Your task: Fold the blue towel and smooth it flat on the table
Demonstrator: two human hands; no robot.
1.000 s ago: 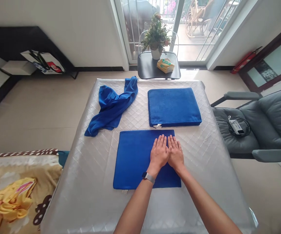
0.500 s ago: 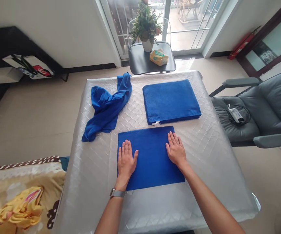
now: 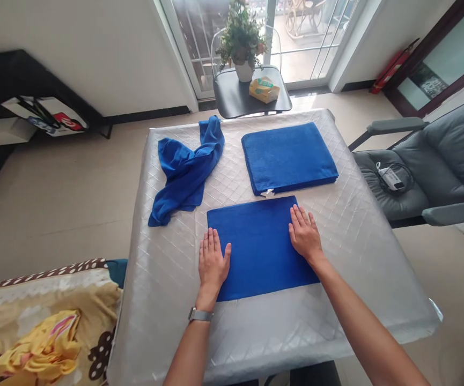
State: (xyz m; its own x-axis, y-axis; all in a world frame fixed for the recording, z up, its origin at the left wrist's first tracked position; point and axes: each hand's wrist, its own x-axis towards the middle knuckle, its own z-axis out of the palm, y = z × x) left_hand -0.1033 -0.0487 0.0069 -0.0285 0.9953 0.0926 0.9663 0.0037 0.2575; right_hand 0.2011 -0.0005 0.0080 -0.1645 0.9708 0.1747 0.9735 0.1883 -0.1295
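A blue towel (image 3: 260,246), folded into a flat rectangle, lies before me on the table. My left hand (image 3: 213,260) rests palm down over its left edge, fingers straight and thumb apart. Across from it, my right hand (image 3: 306,234) lies flat on the right edge, fingers stretched out; neither hand grips anything. Just beyond is a neat stack of folded blue towels (image 3: 290,155) with a small white tag at its near edge. A crumpled blue towel (image 3: 189,169) lies at the table's far left.
A silvery quilted cloth (image 3: 167,289) covers the table. Behind it stands a dark chair (image 3: 232,99) with a potted plant (image 3: 243,43) and a tissue pack (image 3: 264,89). A grey armchair (image 3: 404,187) is at right, a bed with yellow cloth (image 3: 38,348) at left.
My left hand has shifted slightly outward and nearer on the towel, now over its left edge. Both hands remain flat. The whole view has shifted a little.
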